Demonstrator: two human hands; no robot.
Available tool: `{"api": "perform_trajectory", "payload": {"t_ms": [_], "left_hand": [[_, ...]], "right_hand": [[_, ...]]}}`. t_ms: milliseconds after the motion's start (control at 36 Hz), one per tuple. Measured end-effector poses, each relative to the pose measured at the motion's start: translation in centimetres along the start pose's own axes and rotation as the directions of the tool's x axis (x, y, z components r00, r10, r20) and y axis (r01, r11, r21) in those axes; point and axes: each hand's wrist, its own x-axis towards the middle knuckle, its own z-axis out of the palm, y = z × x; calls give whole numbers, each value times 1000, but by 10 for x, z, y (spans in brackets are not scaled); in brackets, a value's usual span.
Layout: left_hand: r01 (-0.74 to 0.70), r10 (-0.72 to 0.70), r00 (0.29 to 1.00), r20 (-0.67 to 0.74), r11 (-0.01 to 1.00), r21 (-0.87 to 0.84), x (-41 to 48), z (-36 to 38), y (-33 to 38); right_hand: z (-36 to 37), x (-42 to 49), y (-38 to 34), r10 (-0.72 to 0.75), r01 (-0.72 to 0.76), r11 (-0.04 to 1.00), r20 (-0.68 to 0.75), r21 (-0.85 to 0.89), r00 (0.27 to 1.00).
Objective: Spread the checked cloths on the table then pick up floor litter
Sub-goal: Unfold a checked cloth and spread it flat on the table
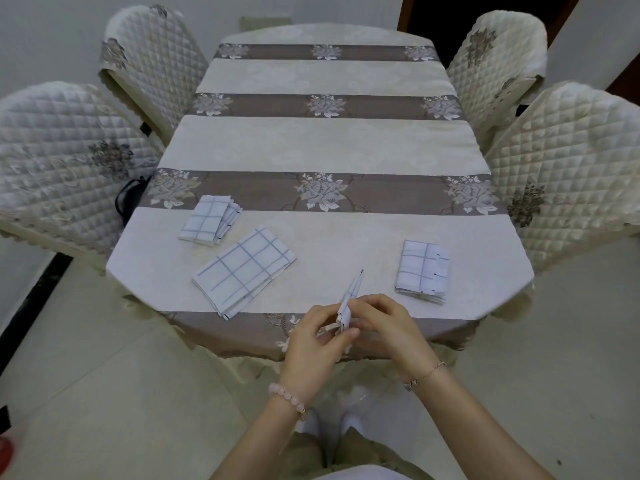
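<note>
Head view: left hand (313,336) and right hand (384,327) both pinch a folded checked cloth (351,294), held edge-on over the table's (329,147) near edge. Lying flat on the table are a left cloth (207,220) by its left edge, a middle cloth (244,268) closer in, and a right cloth (422,270) near its right edge. Quilted chairs (65,161) crowd both long sides. Open floor (104,393) flanks the near corners. A dark speck (559,462) there is too small to identify.

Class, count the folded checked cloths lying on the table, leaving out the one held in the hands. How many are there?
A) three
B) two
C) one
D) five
A: the table bears a far-left cloth, a middle cloth and a right cloth, while the left hand and right hand hold a fourth cloth.
</note>
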Motion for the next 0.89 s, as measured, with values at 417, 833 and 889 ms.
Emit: {"api": "perform_trajectory", "payload": {"t_ms": [417,833,889], "left_hand": [[271,-271,962,31,936,-227,4,-2,-4],[128,-144,953,-266,989,-76,15,-38,-8],[137,-153,952,-266,988,-76,15,-38,-10]], "right_hand": [[-7,2,10,-112,98,975,-61,-198,992],[-41,6,1,-183,170,966,-47,-196,982],[-42,6,2,-173,164,969,-34,-184,984]]}}
